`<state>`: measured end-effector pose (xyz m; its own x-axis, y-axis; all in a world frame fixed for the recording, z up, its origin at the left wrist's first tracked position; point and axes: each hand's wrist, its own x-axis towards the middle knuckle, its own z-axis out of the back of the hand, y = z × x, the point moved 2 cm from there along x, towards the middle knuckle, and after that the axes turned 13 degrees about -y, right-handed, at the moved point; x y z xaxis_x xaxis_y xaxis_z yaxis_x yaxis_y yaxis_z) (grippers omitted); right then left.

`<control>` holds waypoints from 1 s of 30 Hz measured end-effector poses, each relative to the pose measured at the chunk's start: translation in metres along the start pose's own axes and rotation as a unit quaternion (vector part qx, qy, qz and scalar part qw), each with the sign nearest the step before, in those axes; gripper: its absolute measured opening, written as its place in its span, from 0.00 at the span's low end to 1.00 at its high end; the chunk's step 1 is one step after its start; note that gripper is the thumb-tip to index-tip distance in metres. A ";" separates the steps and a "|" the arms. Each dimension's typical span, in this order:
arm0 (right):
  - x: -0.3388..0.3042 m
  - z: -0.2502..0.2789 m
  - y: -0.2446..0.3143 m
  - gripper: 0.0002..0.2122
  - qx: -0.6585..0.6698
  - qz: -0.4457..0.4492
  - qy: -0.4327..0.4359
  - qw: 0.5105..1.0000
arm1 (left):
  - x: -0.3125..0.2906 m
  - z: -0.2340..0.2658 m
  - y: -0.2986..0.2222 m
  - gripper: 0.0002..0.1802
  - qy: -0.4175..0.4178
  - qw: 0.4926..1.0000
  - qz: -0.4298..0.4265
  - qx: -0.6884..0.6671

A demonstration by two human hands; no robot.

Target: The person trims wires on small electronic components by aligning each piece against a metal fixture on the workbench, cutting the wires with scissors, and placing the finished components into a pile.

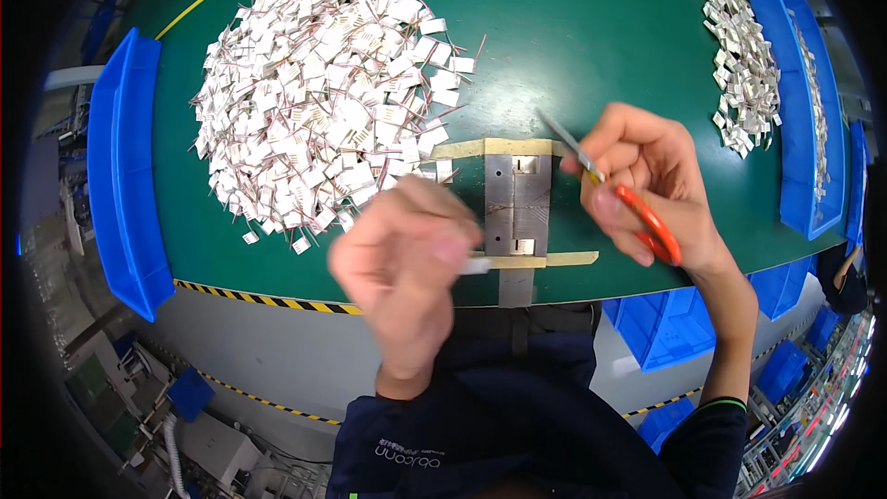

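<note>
My right hand (651, 180) grips a pair of scissors (647, 222) with red-orange handles, the slim metal blades pointing up and left. My left hand (402, 263) is smeared by motion, its fingers pinched together. By its fingertips shows a small white piece (476, 265), which the hand seems to hold. Between my hands lies a metal fixture (500, 208) with two light slots, fixed to the green table by strips of beige tape (573, 260). Beyond my left hand spreads a large heap of small flat white pieces (319, 92) with thin red and dark wires.
A smaller heap of white pieces (744, 74) lies at the far right, beside a long blue bin (799, 129) holding more of them. Another blue bin (125, 176) stands at the left edge. More blue bins (661, 328) sit below the table's near edge, marked by striped tape (268, 299).
</note>
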<state>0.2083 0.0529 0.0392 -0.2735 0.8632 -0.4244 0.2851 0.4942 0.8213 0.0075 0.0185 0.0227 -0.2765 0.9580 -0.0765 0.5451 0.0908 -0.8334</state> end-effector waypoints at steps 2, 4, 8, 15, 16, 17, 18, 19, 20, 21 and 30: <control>0.002 0.001 0.000 0.08 -0.010 0.013 -0.050 0.999 | 0.011 0.008 -0.013 0.04 -0.026 0.994 -0.094 0.056; 0.006 0.004 0.002 0.10 -0.048 0.055 -0.124 0.990 | 0.019 0.013 -0.023 0.05 -0.107 0.964 -0.171 0.172; 0.006 0.009 0.005 0.10 -0.048 0.110 -0.153 0.981 | 0.033 0.010 -0.033 0.17 -0.106 0.835 -0.330 0.427; 0.021 0.013 0.008 0.11 -0.260 0.357 -0.230 0.867 | 0.021 0.022 -0.031 0.13 0.068 0.766 -0.368 0.523; 0.023 0.016 0.011 0.11 -0.360 0.358 -0.252 0.824 | 0.020 0.026 -0.035 0.13 0.051 0.781 -0.323 0.531; 0.026 0.016 0.014 0.12 -0.446 0.407 -0.253 0.756 | 0.020 0.030 -0.039 0.13 0.034 0.804 -0.285 0.521; 0.028 0.017 0.016 0.14 -0.495 0.439 -0.225 0.716 | 0.023 0.030 -0.042 0.13 0.026 0.798 -0.336 0.500; 0.029 0.018 0.018 0.15 -0.546 0.453 -0.211 0.673 | 0.023 0.030 -0.047 0.13 0.025 0.801 -0.344 0.489; 0.028 0.020 0.022 0.16 -0.586 0.453 -0.169 0.651 | 0.022 0.031 -0.052 0.13 -0.005 0.809 -0.303 0.503; 0.026 0.020 0.024 0.15 -0.585 0.467 -0.165 0.643 | 0.021 0.032 -0.059 0.14 -0.024 0.810 -0.289 0.510; -0.038 -0.058 0.030 0.06 -0.213 0.404 -0.024 0.890 | -0.003 0.028 -0.081 0.19 0.160 0.967 0.051 0.191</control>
<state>0.1740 0.0294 0.1023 -0.0952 0.9274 0.3617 -0.0050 -0.3638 0.9315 -0.0582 0.0006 0.0753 0.0558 0.9974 -0.0456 0.2084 -0.0563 -0.9764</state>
